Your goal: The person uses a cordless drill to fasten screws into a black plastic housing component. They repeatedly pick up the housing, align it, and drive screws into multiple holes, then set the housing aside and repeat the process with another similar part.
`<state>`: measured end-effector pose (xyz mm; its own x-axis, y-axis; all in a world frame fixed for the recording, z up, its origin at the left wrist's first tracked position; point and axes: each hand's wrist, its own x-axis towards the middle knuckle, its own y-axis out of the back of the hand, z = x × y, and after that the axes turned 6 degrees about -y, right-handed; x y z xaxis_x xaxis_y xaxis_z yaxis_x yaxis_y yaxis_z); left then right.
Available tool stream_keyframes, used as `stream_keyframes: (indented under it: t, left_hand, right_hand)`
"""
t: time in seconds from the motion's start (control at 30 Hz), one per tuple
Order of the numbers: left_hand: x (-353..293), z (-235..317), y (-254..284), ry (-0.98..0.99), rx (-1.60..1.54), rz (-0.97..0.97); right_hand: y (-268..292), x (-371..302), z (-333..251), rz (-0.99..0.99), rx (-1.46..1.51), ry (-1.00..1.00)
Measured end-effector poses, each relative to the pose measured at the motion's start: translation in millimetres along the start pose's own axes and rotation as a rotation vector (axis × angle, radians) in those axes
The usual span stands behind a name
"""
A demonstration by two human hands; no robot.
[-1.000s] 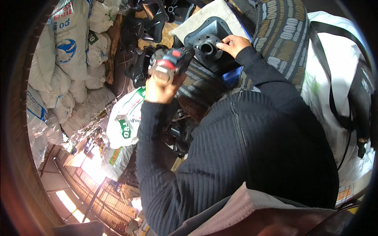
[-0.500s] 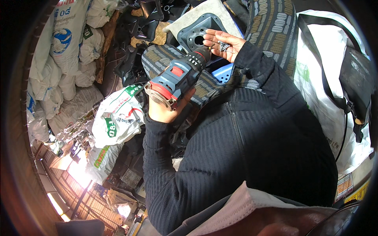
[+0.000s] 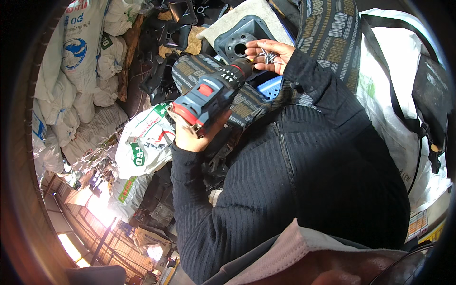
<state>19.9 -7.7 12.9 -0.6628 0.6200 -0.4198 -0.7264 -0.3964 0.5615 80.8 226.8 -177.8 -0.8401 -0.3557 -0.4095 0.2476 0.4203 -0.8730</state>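
Note:
My left hand is wrapped round the grip of a blue and red cordless drill, whose chuck points up and to the right. My right hand, palm up, holds several small silver fasteners; I cannot tell whether they are screws or rivets. Its fingertips are close to the drill's tip, and whether they touch is unclear. Just beyond lies a dark grey moulded part with a round hole, resting on a whitish board. Beneath my right hand is a blue perforated piece.
Patterned cloth covers my legs on both sides of the part. Black moulded parts are heaped at the far left. Stuffed white sacks line the left side. A white bag with a black strap stands at the right.
The drill's rear end has tilted a little down and left with my left hand. My right hand's upper fingers have come slightly nearer me, and the fasteners lie more spread in it.

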Motion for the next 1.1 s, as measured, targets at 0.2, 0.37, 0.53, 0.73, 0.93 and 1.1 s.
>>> stream_keyframes:
  t: [0.2, 0.37, 0.53, 0.73, 0.93, 1.1]
  left_hand:
    - [-9, 0, 7, 0.047, -0.096, 0.011]
    - [-16, -15, 10, -0.094, 0.226, -0.061]
    - [-14, -13, 2, -0.433, 0.578, -0.157]
    - [-10, -14, 8, -0.437, 0.557, -0.101]
    - [1, -25, 13, -0.001, 0.222, -0.016]
    - [25, -27, 15, -0.081, 0.287, -0.029]
  right_hand:
    - [-3, 1, 5, 0.065, 0.010, -0.039]
    - [-7, -2, 8, 0.120, 0.010, -0.127]
    - [-5, -9, 26, 0.208, -0.025, -0.234]
    - [4, 1, 32, 0.306, -0.211, -0.098]
    - [29, 24, 27, 0.590, -0.141, 0.271]
    - [24, 46, 22, 0.761, -0.365, 0.226]
